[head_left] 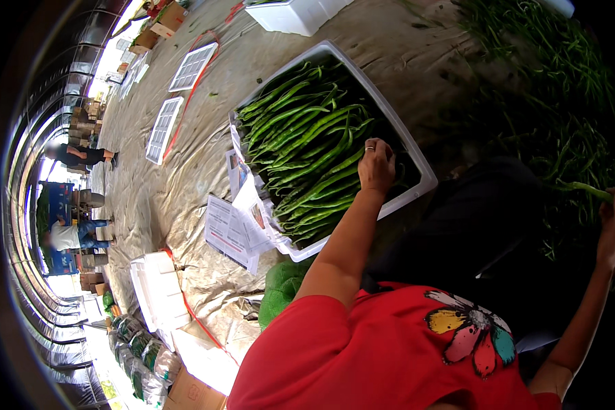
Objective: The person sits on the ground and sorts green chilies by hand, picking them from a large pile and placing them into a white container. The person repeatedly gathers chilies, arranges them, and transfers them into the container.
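Note:
Long green chili peppers [307, 137] lie side by side in rows inside a white foam box [411, 147], most of them pointing the same way. My left hand [377, 165] is over the right part of the box, its fingers curled down at the end of a pepper there; a ring shows on one finger. Far to the right, my right hand [613, 213] pinches a single green chili pepper [588, 189] above a large loose heap of peppers [560, 102]. Deep shade hides part of that heap and some of the right fingers.
Printed paper sheets [231, 229] hang over the box's near-left edge. A green cushion [280, 290] is beside my left arm. White foam boxes [158, 287], slatted white panels [164, 130] and a red strap [184, 119] lie on the tarp. Two people stand far left near a blue truck [60, 205].

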The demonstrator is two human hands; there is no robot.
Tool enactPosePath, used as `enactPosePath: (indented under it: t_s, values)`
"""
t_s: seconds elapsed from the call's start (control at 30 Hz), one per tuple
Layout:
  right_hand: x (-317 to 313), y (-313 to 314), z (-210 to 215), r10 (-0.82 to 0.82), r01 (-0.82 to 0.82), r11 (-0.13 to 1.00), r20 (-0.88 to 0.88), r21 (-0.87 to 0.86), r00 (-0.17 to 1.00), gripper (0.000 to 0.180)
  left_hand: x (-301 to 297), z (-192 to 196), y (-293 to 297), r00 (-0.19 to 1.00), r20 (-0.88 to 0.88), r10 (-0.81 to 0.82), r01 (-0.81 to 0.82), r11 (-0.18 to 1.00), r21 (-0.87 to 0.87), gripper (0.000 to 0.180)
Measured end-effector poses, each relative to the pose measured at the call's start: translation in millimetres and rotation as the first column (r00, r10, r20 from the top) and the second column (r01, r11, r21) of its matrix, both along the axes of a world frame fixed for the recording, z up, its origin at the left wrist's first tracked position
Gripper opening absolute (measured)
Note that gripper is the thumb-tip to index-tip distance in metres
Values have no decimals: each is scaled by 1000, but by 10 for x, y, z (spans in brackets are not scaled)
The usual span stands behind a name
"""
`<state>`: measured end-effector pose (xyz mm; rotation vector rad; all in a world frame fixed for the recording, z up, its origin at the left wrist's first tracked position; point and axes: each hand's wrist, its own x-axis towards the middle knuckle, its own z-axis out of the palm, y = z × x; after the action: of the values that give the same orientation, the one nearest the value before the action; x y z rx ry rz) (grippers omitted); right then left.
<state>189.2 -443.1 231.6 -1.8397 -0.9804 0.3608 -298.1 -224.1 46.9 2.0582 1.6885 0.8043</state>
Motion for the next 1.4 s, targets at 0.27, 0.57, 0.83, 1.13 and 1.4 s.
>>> enactPosePath:
  t_s: [0.27,0.57,0.83,1.13,1.4]
  values:
    - [13,-145,14,61,-61,998,26,-9,998,34,-297,199,133,920,75,-384,387,922,-28,20]
    - [5,-71,83,86,-88,996,223,-2,971,33,-686,456,1727,797,-601,-49,95,994,45,22]
    - [-79,-49,157,58,-53,998,157,-36,986,31,-524,677,2047,818,-526,-231,208,973,-102,18]
    - [-98,-16,164,-104,105,994,82,-12,991,33,-757,1920,1874,936,256,-241,158,939,307,12]
    - [-569,124,463,86,-34,975,-230,220,969,25,-2020,2249,1097,352,911,-214,-168,943,286,16]
